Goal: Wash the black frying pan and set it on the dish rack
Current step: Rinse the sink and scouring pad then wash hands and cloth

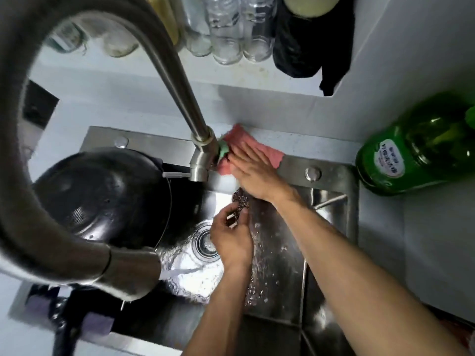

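The black frying pan [102,199] lies in the left part of the steel sink [329,201], wet and tilted, its handle [69,327] pointing toward the near left edge. My left hand [231,237] is over the drain [205,242], closed on a dark metal scourer [240,201]. My right hand [253,170] reaches to the sink's back rim, fingers flat on a pink cloth [259,147] beside the tap base. A green sponge [223,150] peeks out next to the cloth.
The big steel tap [180,98] arches across the left and top of the view. A green detergent bottle [416,150] lies on the counter at right. Glass jars [226,29] and a black bag [308,42] line the back wall.
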### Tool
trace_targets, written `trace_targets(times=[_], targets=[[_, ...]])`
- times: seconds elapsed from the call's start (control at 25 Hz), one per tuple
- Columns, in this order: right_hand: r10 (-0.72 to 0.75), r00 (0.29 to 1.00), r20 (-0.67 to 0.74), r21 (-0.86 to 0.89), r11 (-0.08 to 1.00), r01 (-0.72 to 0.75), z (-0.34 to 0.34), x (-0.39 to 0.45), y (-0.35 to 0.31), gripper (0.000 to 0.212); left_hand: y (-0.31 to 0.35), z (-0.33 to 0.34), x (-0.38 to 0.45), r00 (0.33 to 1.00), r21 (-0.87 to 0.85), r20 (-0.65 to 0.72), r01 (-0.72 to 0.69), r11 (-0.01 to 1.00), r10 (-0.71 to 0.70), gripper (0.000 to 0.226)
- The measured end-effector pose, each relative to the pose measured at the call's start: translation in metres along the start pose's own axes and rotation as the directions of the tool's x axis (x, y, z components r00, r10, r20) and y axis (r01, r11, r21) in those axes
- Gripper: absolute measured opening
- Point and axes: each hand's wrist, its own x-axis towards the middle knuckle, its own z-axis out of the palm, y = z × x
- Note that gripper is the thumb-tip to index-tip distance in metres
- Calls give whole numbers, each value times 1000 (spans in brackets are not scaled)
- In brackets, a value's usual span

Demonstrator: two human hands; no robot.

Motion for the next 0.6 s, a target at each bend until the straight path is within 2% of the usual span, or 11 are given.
trace_targets(times=[0.04, 0.08, 0.16, 0.2, 0.24, 0.32, 0.36, 0.48, 0.6], targets=[[47, 999, -13, 66, 997, -46, -4, -12, 12, 49, -2, -4, 1, 1000, 15, -1, 3, 1000, -3, 14], [130, 990, -56, 60, 990, -126, -8, -23, 24, 50, -2, -6, 3, 1000, 1, -5, 10, 1000, -10, 15], [241, 956, -165, -197, 942, -271, -14, -34, 31, 61, 6, -7, 4, 1000, -30, -21, 21, 999, -22, 17], [225, 957, -181, -272, 924, -269, -14, -28, 23, 67, 13, -6, 3, 999, -39, -28, 17, 999, -18, 18], [172, 973, -151, -276, 938, -208, -11, -18, 15, 70, 14, -4, 4, 999, -44, -36, 0, 999, -1, 19], [85, 995, -53, -214, 972, -95, -4, 1, 3, 66, 18, -4, 5, 998, -49, -49, -28, 998, 26, 21], [94, 995, -40, -207, 973, -100, -1, 3, 6, 60, 22, -4, 5, 997, -42, -59, -45, 998, 42, 21], [275, 954, -123, -166, 942, -293, 8, -20, 38, 56, 34, 7, 1, 978, 36, -73, -192, 981, 194, 18], [494, 835, -243, -64, 851, -522, 10, -66, 77, 59, 56, 37, 1, 902, 125, 1, -429, 895, 432, 15]])
